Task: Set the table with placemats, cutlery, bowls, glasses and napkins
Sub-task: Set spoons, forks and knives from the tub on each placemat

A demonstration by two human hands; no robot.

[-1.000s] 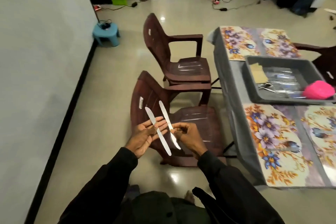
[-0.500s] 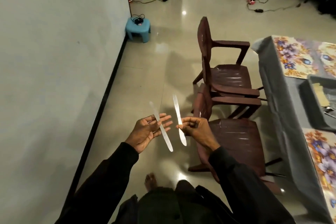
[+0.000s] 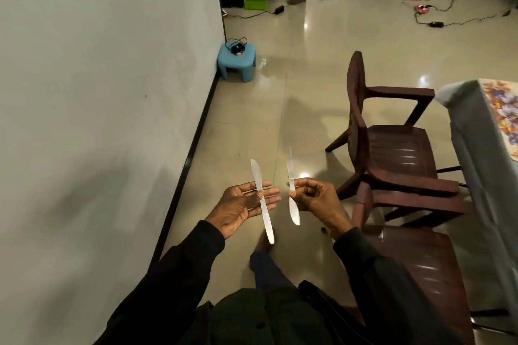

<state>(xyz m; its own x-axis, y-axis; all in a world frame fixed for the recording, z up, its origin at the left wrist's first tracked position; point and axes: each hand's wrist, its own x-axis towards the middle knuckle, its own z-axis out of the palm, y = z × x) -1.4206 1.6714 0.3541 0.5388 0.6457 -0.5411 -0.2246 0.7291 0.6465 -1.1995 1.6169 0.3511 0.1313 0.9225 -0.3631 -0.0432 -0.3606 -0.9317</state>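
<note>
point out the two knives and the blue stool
left knife (image 3: 265, 214): head view, lower half of it
right knife (image 3: 294, 209): head view, wide lower end
stool (image 3: 238, 61): head view, front of the seat

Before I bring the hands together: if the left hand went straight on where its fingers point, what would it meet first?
Probably the knife pinched in the right hand: the left hand points its fingers right at it across a gap. Depth is unclear.
</note>
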